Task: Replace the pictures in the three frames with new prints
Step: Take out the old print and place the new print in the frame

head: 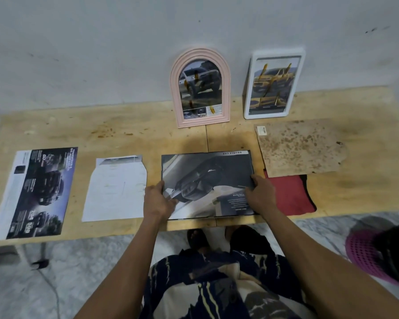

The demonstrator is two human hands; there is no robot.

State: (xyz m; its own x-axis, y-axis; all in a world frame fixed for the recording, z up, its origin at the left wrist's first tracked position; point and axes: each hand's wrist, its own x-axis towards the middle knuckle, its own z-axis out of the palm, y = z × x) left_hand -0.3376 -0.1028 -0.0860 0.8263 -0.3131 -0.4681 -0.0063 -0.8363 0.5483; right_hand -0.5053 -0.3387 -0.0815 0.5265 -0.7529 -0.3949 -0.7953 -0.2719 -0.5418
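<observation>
Three frames: two (200, 88) (273, 85) stand against the wall; the third (207, 184) lies flat on the table (124, 125), both hands (158, 200) (262, 194) pinching its side edges. Two loose prints (38, 192) (115, 187) lie left.

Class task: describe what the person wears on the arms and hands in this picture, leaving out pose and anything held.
Both arms are bare as far as they show: no sleeves, gloves, watch or bracelets visible. The left hand and right hand show no rings that can be made out.

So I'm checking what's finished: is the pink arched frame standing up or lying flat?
Standing. The pink arched frame rests its bottom edge on the table and leans against the wall, print facing out.
</observation>
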